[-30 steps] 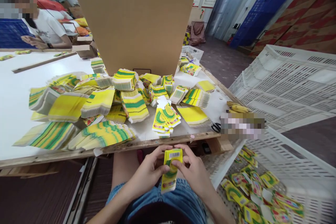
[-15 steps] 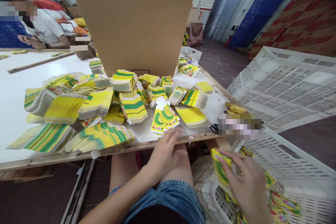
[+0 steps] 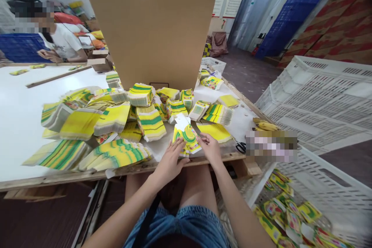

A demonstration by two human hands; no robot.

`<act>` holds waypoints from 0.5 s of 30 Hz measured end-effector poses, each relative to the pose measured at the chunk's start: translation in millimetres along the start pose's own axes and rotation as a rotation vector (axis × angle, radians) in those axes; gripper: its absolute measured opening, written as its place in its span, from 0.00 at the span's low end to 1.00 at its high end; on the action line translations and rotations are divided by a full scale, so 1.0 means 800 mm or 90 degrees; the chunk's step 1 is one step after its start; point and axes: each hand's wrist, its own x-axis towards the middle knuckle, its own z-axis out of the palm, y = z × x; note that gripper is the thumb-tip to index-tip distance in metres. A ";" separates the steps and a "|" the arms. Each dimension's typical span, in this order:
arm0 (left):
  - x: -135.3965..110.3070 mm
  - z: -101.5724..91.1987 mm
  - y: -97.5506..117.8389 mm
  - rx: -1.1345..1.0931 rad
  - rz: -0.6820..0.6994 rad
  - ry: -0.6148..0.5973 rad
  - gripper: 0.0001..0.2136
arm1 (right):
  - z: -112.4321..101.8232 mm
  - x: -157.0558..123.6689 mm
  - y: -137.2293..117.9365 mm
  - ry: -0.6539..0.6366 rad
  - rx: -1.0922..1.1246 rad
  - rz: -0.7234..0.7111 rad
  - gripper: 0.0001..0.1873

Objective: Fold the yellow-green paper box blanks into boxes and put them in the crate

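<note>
A small fan of flat yellow-and-green printed cartons with white flaps lies at the table's front edge. My left hand rests on the left side of this fan, its fingers stretched out over the cartons. On the right side, my right hand pinches the edge of the top carton between thumb and fingers. Bundled stacks of the same cartons lie behind and to the left. A white crate at lower right holds several folded yellow cartons.
A tall cardboard sheet stands behind the stacks. Black scissors and bananas lie at the table's right edge. White crates are stacked to the right. Across the table at far left sits another person.
My right hand has left the crate, let go of the folded carton it held there, and moved up-left to the fan of cartons. My left hand has moved onto the fan.
</note>
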 end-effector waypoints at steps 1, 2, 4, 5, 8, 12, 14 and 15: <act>-0.003 0.001 -0.002 -0.033 -0.015 0.017 0.28 | 0.008 0.004 0.001 -0.016 0.011 -0.005 0.25; -0.007 0.003 -0.003 -0.066 -0.031 0.032 0.31 | 0.015 0.004 0.002 -0.028 0.021 -0.011 0.23; -0.011 0.008 -0.004 -0.131 -0.054 0.055 0.35 | 0.024 -0.001 0.003 -0.037 0.033 -0.022 0.21; -0.013 0.010 -0.003 -0.158 -0.062 0.066 0.36 | 0.027 -0.005 0.003 -0.037 0.035 -0.026 0.20; -0.014 0.013 0.001 -0.210 -0.078 0.105 0.35 | 0.030 -0.014 0.003 -0.033 0.031 -0.034 0.19; -0.011 0.012 0.001 -0.238 -0.098 0.148 0.33 | 0.026 -0.017 -0.004 -0.024 0.015 -0.043 0.17; -0.009 0.013 -0.003 -0.233 -0.117 0.135 0.32 | 0.023 -0.018 -0.010 -0.004 0.012 -0.046 0.16; -0.008 0.014 -0.005 -0.226 -0.122 0.124 0.31 | 0.021 -0.019 -0.014 0.009 0.014 -0.046 0.16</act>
